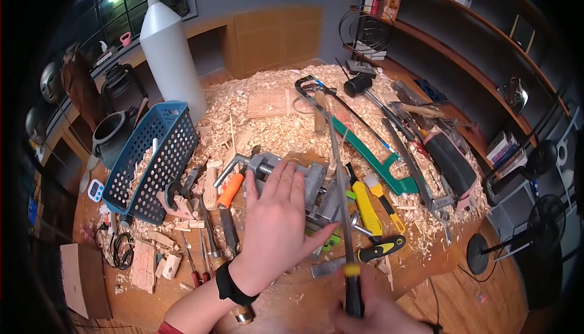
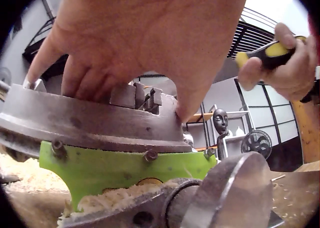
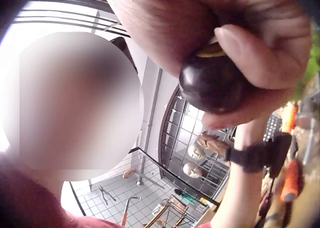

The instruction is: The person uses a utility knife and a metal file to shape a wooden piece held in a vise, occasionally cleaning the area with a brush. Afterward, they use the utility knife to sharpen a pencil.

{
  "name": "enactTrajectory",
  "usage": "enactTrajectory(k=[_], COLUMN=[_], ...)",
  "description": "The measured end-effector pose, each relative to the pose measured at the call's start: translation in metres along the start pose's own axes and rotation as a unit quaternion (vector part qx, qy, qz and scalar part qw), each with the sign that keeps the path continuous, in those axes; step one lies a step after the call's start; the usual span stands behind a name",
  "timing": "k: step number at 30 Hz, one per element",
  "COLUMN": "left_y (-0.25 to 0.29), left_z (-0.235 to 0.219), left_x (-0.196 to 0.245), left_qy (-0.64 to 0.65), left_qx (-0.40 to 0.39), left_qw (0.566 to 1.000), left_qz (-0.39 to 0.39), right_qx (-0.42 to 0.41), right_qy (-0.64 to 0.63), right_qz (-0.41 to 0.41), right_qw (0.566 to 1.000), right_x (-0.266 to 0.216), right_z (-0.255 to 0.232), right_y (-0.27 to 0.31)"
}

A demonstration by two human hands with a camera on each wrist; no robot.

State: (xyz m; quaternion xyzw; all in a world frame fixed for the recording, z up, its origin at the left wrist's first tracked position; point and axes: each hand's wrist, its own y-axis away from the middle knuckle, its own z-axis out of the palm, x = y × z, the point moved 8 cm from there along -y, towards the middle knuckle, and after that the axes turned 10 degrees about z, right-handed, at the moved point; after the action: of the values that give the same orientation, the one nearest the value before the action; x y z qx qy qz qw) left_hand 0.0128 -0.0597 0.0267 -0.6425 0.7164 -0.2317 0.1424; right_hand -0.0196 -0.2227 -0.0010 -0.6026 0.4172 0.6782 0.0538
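Note:
My left hand [image 1: 277,215] rests spread on top of a metal bench vise [image 1: 313,182], its fingers fairly straight. In the left wrist view, the fingers press on the grey vise [image 2: 95,120] above a bright green base [image 2: 125,170]. My right hand [image 1: 374,303] grips the black-and-yellow handle of a long, narrow file [image 1: 344,212]. The file's blade points away from me and passes over the right side of the vise. Between the vise jaws, a small pale wooden piece [image 1: 331,170] shows, partly hidden by the blade. The right wrist view shows fingers wrapped round the dark handle end [image 3: 212,83].
Wood shavings [image 1: 243,109] cover the table's back half. Right of the vise lie a yellow utility knife [image 1: 365,206], a green hacksaw [image 1: 371,154] and a chisel [image 1: 380,249]. Left stand a blue basket [image 1: 152,167] and an orange-handled tool [image 1: 230,191]. A tall white vase [image 1: 170,54] rises behind.

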Motion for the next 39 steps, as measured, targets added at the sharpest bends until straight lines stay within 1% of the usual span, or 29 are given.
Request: enactTrajectory(k=[1, 2, 3, 5, 6, 7, 10, 12, 13, 15, 17, 18, 19, 21, 23, 24, 25, 27, 29, 30, 31, 33, 35, 36, 39], left_y=[0.001, 0.000, 0.000, 0.001, 0.002, 0.003, 0.001, 0.002, 0.002, 0.001, 0.001, 0.002, 0.002, 0.001, 0.000, 0.000, 0.001, 0.001, 0.001, 0.001, 0.001, 0.000, 0.001, 0.001, 0.001], left_z=[0.000, -0.001, -0.002, 0.001, 0.001, 0.001, 0.003, 0.002, 0.002, 0.001, 0.001, 0.002, 0.002, 0.001, 0.001, 0.000, -0.001, 0.000, 0.000, 0.001, 0.001, -0.001, 0.002, 0.001, 0.001], left_x=[0.000, -0.001, -0.001, -0.002, -0.002, -0.004, -0.002, -0.002, 0.000, -0.002, -0.002, -0.003, -0.004, -0.002, -0.001, -0.001, -0.001, -0.002, -0.001, -0.003, -0.004, -0.002, -0.002, -0.002, -0.002], left_qy=[-0.001, -0.004, -0.006, -0.008, -0.006, -0.005, -0.008, -0.009, -0.009, -0.007, -0.004, 0.000, 0.000, -0.004, -0.002, -0.001, -0.001, 0.004, 0.006, 0.008, 0.008, 0.009, 0.010, 0.009, 0.000], left_qx=[0.001, 0.004, 0.007, -0.008, -0.003, -0.004, -0.005, 0.000, 0.000, 0.004, 0.003, 0.001, -0.001, 0.000, -0.003, -0.001, 0.000, -0.004, -0.005, -0.007, -0.007, -0.009, -0.010, -0.005, -0.009], left_qw=[1.000, 1.000, 1.000, 1.000, 1.000, 1.000, 1.000, 1.000, 1.000, 1.000, 1.000, 1.000, 1.000, 1.000, 1.000, 1.000, 1.000, 1.000, 1.000, 1.000, 1.000, 1.000, 1.000, 1.000, 1.000], left_qz=[0.000, -0.001, -0.002, -0.010, -0.011, -0.016, -0.007, -0.007, -0.005, -0.011, -0.012, -0.013, -0.018, -0.013, -0.010, -0.011, -0.009, -0.008, -0.008, -0.009, -0.014, -0.012, -0.008, -0.009, -0.009], right_qx=[0.067, 0.032, -0.006, -0.020, -0.029, -0.067, -0.077, -0.095, -0.102, -0.093, -0.116, -0.022, -0.061, -0.090, -0.091, -0.121, -0.120, -0.141, -0.144, -0.123, -0.089, -0.139, -0.146, -0.141, -0.142], right_qy=[0.173, 0.068, -0.037, -0.001, -0.079, -0.083, -0.117, -0.021, -0.038, -0.044, -0.048, 0.064, -0.086, -0.071, 0.016, -0.003, -0.006, -0.021, 0.016, 0.012, 0.043, 0.053, 0.009, -0.007, 0.000], right_qz=[-0.228, -0.139, -0.048, -0.026, 0.072, 0.044, 0.036, 0.045, 0.038, 0.081, 0.127, -0.011, 0.063, 0.068, 0.129, 0.090, 0.117, 0.117, 0.110, 0.134, 0.112, 0.119, 0.097, 0.109, 0.099], right_qw=[0.956, 0.987, 0.998, 0.999, 0.994, 0.993, 0.989, 0.994, 0.993, 0.991, 0.984, 0.998, 0.992, 0.991, 0.987, 0.988, 0.986, 0.983, 0.983, 0.983, 0.989, 0.982, 0.984, 0.984, 0.985], right_x=[-0.036, -0.030, -0.028, -0.014, 0.003, 0.015, 0.021, 0.011, -0.002, -0.006, 0.008, 0.004, 0.013, 0.011, 0.008, -0.001, -0.004, -0.008, 0.004, 0.008, 0.015, 0.017, 0.000, -0.009, -0.009], right_z=[-0.004, -0.008, -0.004, 0.000, 0.010, 0.015, 0.016, 0.007, 0.000, -0.007, -0.004, -0.006, -0.001, -0.004, -0.019, -0.026, -0.033, -0.044, -0.042, -0.039, -0.044, -0.047, -0.050, -0.051, -0.048], right_y=[-0.001, -0.008, -0.010, 0.005, 0.017, 0.024, 0.012, -0.010, -0.018, -0.019, -0.002, 0.009, 0.017, 0.015, 0.002, -0.006, -0.010, -0.011, 0.002, 0.013, 0.016, 0.009, -0.005, -0.014, -0.018])
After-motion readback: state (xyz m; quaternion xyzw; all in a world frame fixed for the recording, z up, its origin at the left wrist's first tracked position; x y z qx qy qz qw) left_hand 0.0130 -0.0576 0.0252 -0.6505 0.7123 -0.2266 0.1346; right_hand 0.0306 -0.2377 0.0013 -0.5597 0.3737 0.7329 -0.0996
